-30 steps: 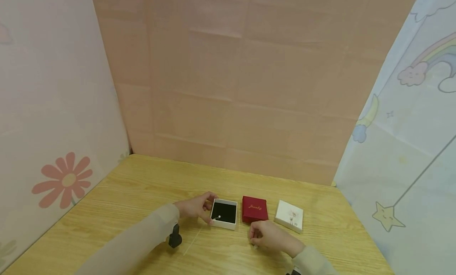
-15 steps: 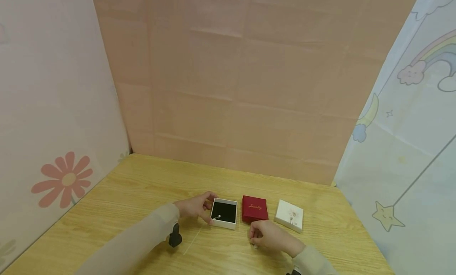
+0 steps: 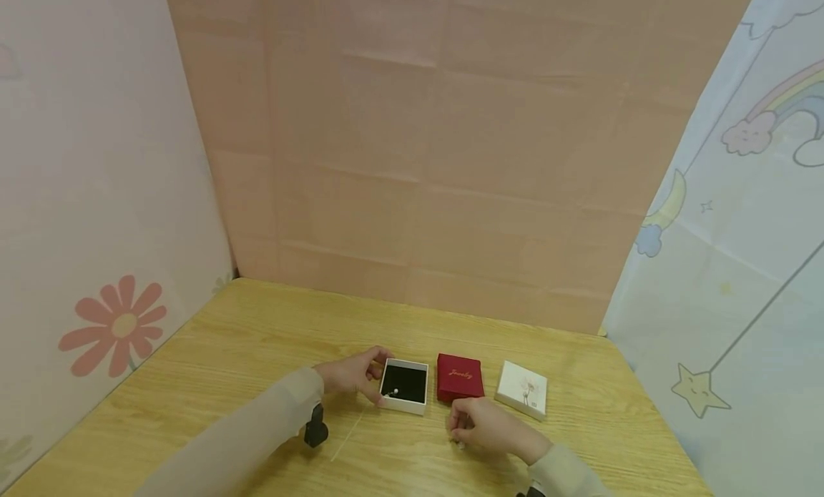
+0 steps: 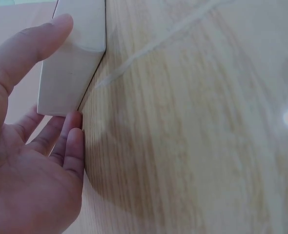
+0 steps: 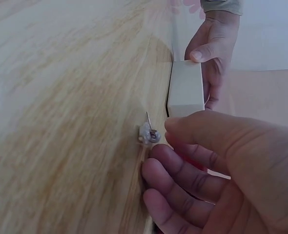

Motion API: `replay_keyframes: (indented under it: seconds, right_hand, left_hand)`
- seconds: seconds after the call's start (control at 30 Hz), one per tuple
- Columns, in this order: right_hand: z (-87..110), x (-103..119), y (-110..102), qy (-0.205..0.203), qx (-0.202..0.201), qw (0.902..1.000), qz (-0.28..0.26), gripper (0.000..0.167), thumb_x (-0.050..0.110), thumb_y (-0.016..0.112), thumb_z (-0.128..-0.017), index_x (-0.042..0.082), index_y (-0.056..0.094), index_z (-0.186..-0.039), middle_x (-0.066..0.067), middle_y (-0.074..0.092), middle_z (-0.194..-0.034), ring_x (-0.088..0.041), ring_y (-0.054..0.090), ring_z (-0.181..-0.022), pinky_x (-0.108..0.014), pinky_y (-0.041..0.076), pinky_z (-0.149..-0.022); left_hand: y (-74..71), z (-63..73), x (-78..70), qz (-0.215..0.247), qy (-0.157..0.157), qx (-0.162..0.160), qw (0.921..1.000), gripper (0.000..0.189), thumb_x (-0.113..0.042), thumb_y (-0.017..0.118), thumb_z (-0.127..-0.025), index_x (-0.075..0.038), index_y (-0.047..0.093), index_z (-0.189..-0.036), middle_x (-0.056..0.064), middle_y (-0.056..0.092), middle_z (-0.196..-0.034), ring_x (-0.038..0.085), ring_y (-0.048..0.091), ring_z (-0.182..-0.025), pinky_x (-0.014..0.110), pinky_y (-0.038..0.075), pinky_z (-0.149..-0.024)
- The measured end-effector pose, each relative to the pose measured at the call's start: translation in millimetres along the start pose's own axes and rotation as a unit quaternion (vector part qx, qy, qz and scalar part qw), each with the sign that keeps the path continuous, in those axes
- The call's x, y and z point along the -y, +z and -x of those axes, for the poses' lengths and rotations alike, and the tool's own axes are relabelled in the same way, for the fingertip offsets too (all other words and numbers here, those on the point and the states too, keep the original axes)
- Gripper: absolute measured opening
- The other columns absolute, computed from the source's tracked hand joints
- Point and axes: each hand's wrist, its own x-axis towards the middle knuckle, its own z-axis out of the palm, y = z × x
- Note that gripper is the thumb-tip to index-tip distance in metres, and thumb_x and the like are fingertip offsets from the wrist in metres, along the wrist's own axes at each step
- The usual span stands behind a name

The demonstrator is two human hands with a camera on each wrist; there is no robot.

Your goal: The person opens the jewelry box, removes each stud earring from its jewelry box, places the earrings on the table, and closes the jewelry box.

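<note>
My left hand [image 3: 354, 374] grips the side of an open white jewelry box [image 3: 403, 408], its thumb at the near corner and its fingers at the far one. Black padding [image 3: 408, 384] lines the box, and a small pearl earring [image 3: 395, 392] lies at its near left corner. Low over the table, my right hand [image 3: 492, 427] has its fingers curled. At its fingertips is another pearl earring [image 5: 149, 134], close to the table, its thin post sticking out. Whether the thumb and index finger pinch this earring cannot be told, as the index fingertip is hidden.
A red box [image 3: 460, 375] with gold lettering stands between the open box and a white lid [image 3: 523, 390] with a flower print. On the wooden table [image 3: 309, 311] a thin pale strip [image 3: 348, 436] runs near my left wrist. Printed cloths rise at the back and sides.
</note>
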Motion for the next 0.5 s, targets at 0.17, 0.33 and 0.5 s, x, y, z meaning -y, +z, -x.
replay_keyframes:
  seconds: [0.17,0.33,0.5]
  right_hand:
    - [-1.3,-3.0,-2.7,-0.004,-0.001,0.9999,-0.011,0.008,0.012,0.071,-0.088,0.011,0.062,-0.085,0.01,0.06,-0.077,0.0,0.052,-0.067,-0.019,0.047,-0.062]
    - [-1.4,-2.7,-5.5,-0.006,-0.002,1.0,-0.002,0.009,0.014,0.07,-0.089,0.015,0.062,-0.085,0.012,0.059,-0.076,0.001,0.052,-0.066,-0.019,0.047,-0.062]
    - [-0.7,1.7,-9.9,0.0,-0.005,0.9993,0.038,0.009,0.018,0.068,-0.09,0.02,0.061,-0.084,0.015,0.057,-0.074,0.002,0.051,-0.066,-0.02,0.045,-0.061]
  left_hand:
    - [-0.4,-0.9,0.3,0.0,0.001,0.001,1.0,0.08,-0.006,0.085,-0.071,-0.011,0.038,-0.137,0.008,0.045,-0.132,0.024,0.047,-0.111,0.039,0.043,-0.089]
    - [-0.6,-1.6,1.6,-0.002,0.0,0.001,1.0,0.081,-0.006,0.085,-0.071,-0.011,0.038,-0.137,0.008,0.045,-0.13,0.024,0.047,-0.11,0.039,0.044,-0.089]
    - [-1.3,-2.8,3.6,-0.001,0.004,0.003,1.0,0.081,-0.006,0.085,-0.071,-0.011,0.038,-0.137,0.008,0.044,-0.13,0.024,0.047,-0.109,0.038,0.044,-0.089]
